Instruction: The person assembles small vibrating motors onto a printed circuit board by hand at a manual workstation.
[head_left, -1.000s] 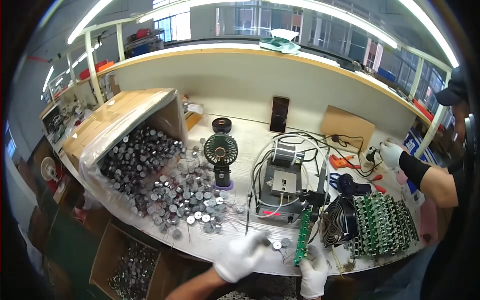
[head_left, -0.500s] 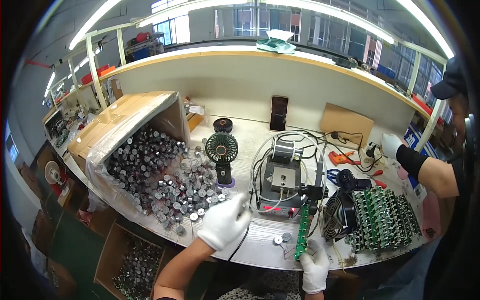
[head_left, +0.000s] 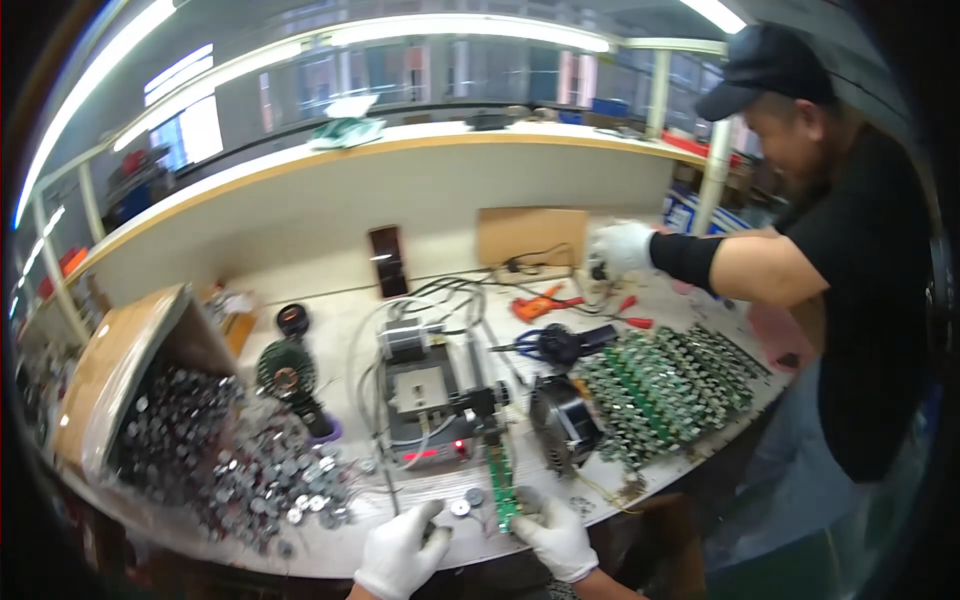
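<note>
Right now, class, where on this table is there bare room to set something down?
Some bare tabletop shows between the small fan, the phone and the machine. It is crowded at left, where metal discs spill from the box, and at right, around the black fan and circuit boards.

both hands (head_left: 402,552) white-gloved; bare forearms (head_left: 606,587)

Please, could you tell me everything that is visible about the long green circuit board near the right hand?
The green circuit board is a long, narrow strip with small pale and metallic-looking parts along it. It points away from the person, slightly slanted. The gloved right hand grips its near end; its far end reaches beneath the black arm of the bench device, where contact is unclear. Fine details are blurred.
</note>
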